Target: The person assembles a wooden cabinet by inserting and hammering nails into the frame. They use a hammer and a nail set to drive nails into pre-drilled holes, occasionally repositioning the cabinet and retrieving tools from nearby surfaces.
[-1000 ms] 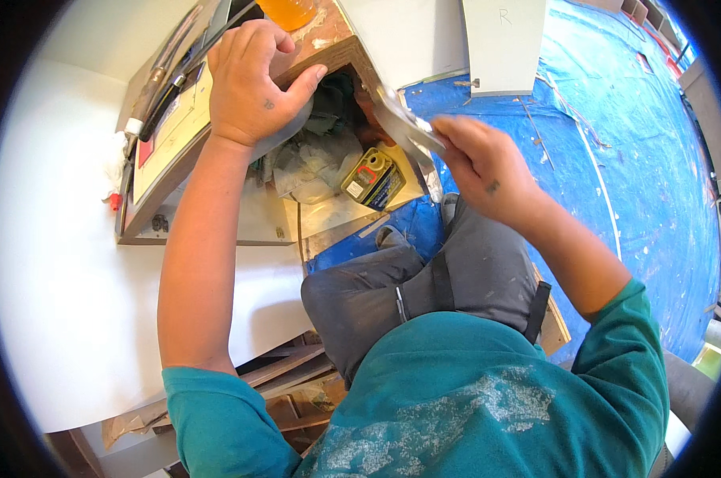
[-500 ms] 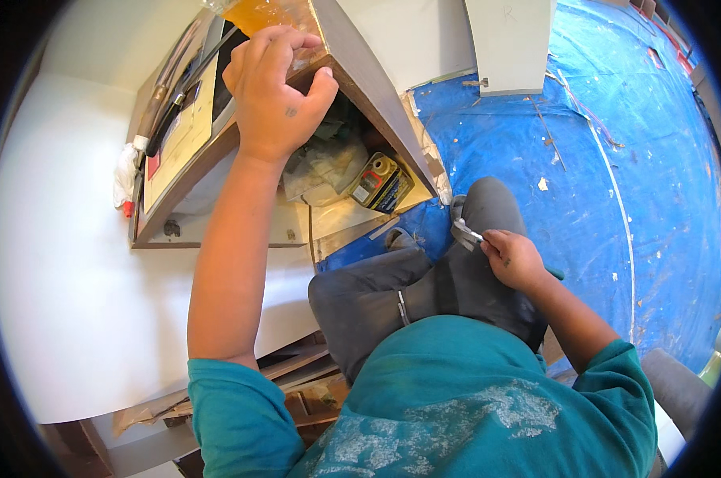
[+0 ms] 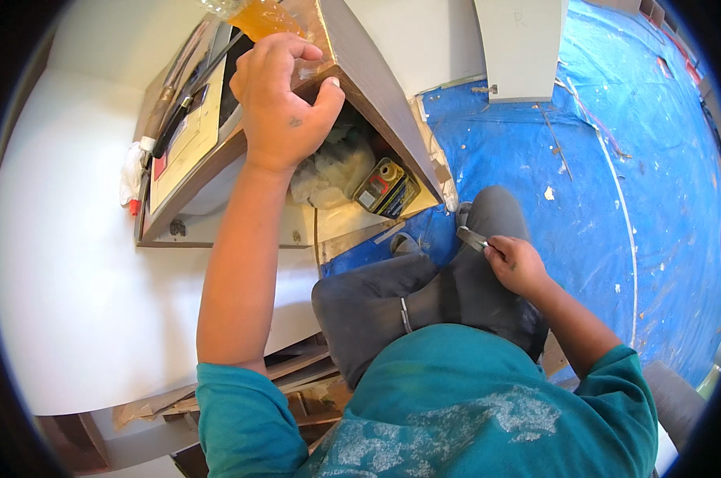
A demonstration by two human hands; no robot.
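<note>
1. small metal tool (image 3: pixel 473 238), slim and grey, pinched in the right hand (image 3: pixel 516 264) at about 3 o'clock of the view, resting on the raised knee; fingers closed around its near end, tip pointing toward 10 o'clock. exact kind of tool too small to tell.
2. left hand (image 3: pixel 282 107) up at 12 o'clock, fingers curled and gripping the upper edge of the brown wooden panel (image 3: pixel 376 88) of an open cabinet box (image 3: pixel 217 231) lying on a white surface.
3. inside the box, just at 4 o'clock of the left hand: crumpled clear plastic (image 3: pixel 332 167) and, beside it, a small yellow-and-black can (image 3: pixel 386 188) with a cap, lying tilted.
4. at 9 o'clock of the left hand: a flat printed sheet (image 3: pixel 187 143), dark long-handled tools (image 3: pixel 187 107) across it, and a white rag (image 3: pixel 132 171) hanging at the box's outer edge.
5. at 12 o'clock, just above the left hand, an amber-filled clear bottle (image 3: pixel 253 16), partly cut off by the rim.
6. blue plastic sheeting (image 3: pixel 615 143) over the floor from 1 to 4 o'clock, spotted with debris; a white cabinet piece (image 3: pixel 519 48) standing on it at 1 o'clock.
7. judged state of work: box steadied and tool in hand but well apart from the panel, so no contact between tool and wood at present; no fresh fastening or cut visible, work on the panel seemingly not yet under way.
8. grey trousers and teal shirt at 6 o'clock; loose wood scraps (image 3: pixel 296 382) at 7 o'clock.
</note>
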